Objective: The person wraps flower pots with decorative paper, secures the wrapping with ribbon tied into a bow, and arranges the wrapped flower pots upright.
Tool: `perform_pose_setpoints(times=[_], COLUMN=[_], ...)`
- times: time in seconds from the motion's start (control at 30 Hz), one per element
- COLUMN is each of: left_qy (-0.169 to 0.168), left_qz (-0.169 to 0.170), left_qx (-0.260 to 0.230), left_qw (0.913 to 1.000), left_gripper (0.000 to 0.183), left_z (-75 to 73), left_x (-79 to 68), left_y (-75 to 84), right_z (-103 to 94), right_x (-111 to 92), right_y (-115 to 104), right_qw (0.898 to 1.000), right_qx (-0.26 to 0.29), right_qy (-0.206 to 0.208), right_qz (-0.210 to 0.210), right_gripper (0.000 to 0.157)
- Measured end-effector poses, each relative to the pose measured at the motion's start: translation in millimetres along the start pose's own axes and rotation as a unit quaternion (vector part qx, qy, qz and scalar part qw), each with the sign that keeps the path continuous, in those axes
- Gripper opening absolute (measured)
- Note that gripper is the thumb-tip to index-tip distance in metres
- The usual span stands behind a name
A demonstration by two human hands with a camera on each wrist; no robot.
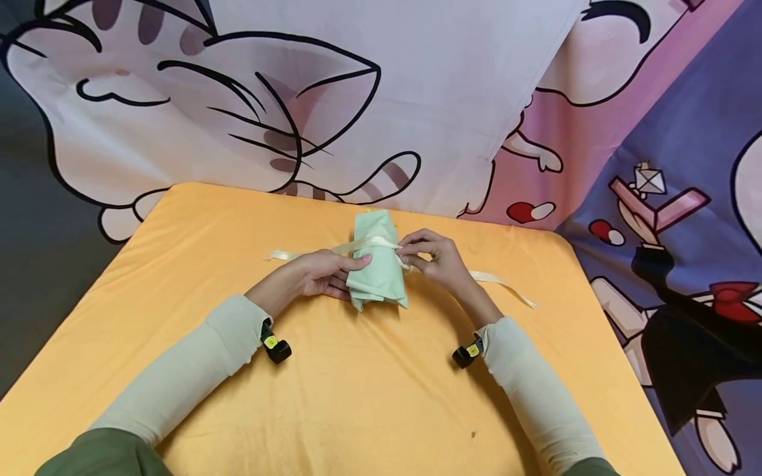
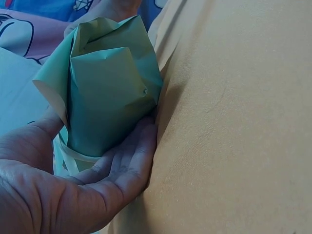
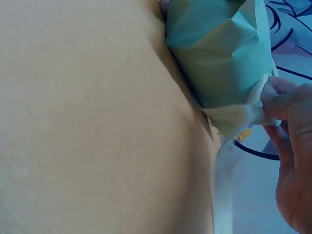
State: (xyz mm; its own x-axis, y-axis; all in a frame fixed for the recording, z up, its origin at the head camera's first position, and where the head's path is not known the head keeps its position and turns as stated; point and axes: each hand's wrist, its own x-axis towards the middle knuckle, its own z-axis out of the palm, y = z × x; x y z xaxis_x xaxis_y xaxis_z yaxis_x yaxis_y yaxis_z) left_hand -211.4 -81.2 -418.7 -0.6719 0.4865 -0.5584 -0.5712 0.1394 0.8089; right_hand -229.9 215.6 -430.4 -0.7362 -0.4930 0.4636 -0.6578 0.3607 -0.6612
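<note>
Gripping the mint paper-wrapped bundle (image 1: 379, 276) near head-view centre from nine o'clock is the left hand (image 1: 324, 271); at three, the right hand (image 1: 439, 258) pinches cream ribbon (image 1: 376, 242). Left wrist: oversqueezing could crush the bundle. Right wrist: a slackened pinch could free the ribbon.

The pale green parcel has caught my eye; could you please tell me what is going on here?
A person appears to be fastening a pale ribbon around a green parcel on a yellow cloth. The left grip holds the parcel by its left side, while the right grip pinches the ribbon at its right. The ribbon crosses the parcel, with a loose end out to each side; no finished bow shows.
</note>
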Motion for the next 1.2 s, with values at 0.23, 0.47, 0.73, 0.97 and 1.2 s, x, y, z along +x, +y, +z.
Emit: perform_pose_setpoints(times=[0.23,0.47,0.73,0.97,1.2], left_qy=[-0.004,-0.001,-0.002,0.002,-0.001], left_qz=[-0.001,0.002,0.001,0.003,0.007], left_qx=[-0.002,-0.01,-0.009,-0.008,-0.009], left_qw=[1.0,1.0,1.0,1.0,0.9999], left_gripper=[0.054,0.053,0.053,0.053,0.054], left_z=[-0.4,1.0,1.0,-0.4,-1.9], left_x=[2.6,1.7,0.6,-2.0,-1.4], left_y=[-5.3,-2.8,-0.9,0.2,-0.7], right_z=[3.0,-1.7,-21.4,-42.9,-49.2], right_x=[-10.2,-16.8,1.2,30.1,38.1], right_y=[-12.5,-34.1,-57.5,-70.2,-73.7], right_qw=[0.996,0.988,0.955,0.919,0.922], right_qx=[-0.009,-0.028,0.111,0.191,0.136], right_qy=[0.015,-0.017,-0.038,-0.09,-0.186], right_qz=[0.089,0.154,0.273,0.332,0.312], right_gripper=[0.003,0.015,0.018,0.021,0.027])
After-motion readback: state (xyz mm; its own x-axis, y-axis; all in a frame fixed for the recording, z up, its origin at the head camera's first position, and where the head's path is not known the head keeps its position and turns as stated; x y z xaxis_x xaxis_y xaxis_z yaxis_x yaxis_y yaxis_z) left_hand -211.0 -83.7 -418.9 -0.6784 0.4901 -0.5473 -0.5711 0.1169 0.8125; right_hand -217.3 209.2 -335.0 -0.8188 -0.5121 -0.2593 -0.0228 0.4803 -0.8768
